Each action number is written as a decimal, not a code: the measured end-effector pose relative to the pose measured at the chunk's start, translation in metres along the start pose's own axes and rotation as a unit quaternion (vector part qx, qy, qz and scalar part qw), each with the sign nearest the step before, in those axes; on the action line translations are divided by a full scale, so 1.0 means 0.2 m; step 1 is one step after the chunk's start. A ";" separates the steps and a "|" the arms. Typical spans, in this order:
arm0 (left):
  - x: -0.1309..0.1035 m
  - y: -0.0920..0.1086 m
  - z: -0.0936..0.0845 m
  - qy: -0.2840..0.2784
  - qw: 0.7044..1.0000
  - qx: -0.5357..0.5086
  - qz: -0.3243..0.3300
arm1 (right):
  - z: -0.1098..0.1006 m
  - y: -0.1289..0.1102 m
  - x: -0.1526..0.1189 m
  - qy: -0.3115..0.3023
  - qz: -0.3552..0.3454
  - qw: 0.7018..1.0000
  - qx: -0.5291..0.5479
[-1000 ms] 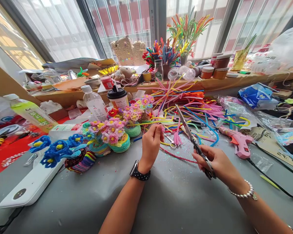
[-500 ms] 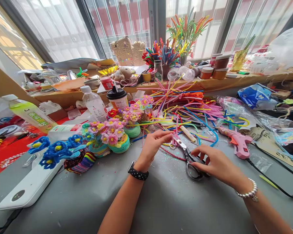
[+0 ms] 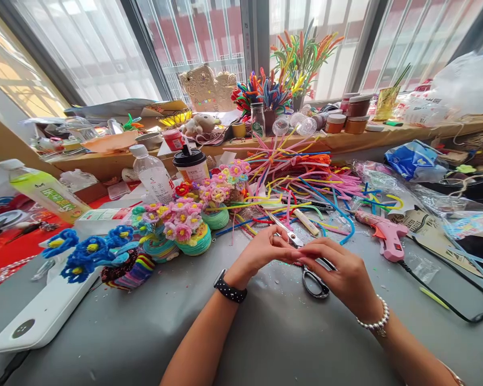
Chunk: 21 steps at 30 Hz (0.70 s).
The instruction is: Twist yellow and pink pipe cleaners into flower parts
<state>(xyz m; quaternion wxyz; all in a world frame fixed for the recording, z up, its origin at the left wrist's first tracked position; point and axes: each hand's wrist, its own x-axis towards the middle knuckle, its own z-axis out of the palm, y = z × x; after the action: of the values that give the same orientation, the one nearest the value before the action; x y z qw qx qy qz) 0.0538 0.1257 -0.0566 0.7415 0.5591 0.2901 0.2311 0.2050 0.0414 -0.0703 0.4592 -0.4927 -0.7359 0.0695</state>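
Note:
My left hand (image 3: 261, 251), with a black dotted watch band at the wrist, is pinched closed near the middle of the grey table. Its fingertips meet those of my right hand (image 3: 338, 271), which is also closed in a pinch. Whatever lies between the fingertips is too small to make out. Black-handled scissors (image 3: 316, 284) rest on the table just behind and beneath my right hand, partly hidden by it. Beyond the hands lies a heap of coloured pipe cleaners (image 3: 298, 166).
Pots of pink fuzzy flowers (image 3: 183, 220) and blue fuzzy flowers (image 3: 92, 249) stand left. A pink glue gun (image 3: 390, 236) with a black cord lies right. Bottles, a lidded cup (image 3: 193, 167) and a white device (image 3: 44, 311) are also on the table.
My right hand has moved left, away from the scissors' handles, and its fingertips now meet my left hand's. The view has shifted slightly.

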 end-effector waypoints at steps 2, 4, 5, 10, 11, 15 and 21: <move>0.00 0.01 0.00 0.003 1.000 -0.010 -0.012 | 0.00 0.00 0.00 0.012 0.001 1.000 -0.001; 0.00 0.01 0.00 0.010 1.000 -0.021 -0.020 | 0.00 0.00 0.00 0.016 0.000 1.000 -0.005; 0.00 0.01 0.01 0.013 0.999 -0.025 -0.021 | 0.00 0.01 0.01 0.016 0.000 1.000 -0.010; 0.01 0.00 0.00 0.055 0.998 -0.003 -0.001 | -0.02 0.00 0.02 0.028 0.024 0.999 -0.033; 0.01 0.00 0.00 0.071 0.997 0.007 0.002 | -0.04 0.00 0.03 0.034 0.041 0.998 -0.035; 0.03 0.00 -0.02 0.136 0.990 0.035 0.029 | -0.20 0.09 0.10 0.073 0.137 0.987 -0.032; 0.03 0.00 -0.02 0.142 0.988 0.029 0.047 | -0.58 0.57 0.28 0.245 0.344 0.884 -0.202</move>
<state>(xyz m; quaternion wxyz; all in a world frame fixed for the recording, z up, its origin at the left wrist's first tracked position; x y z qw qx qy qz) 0.0551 0.1324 -0.0588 0.6644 0.5553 0.3722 0.3342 0.3624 0.1024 -0.0343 0.4624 -0.7984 -0.3825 -0.0496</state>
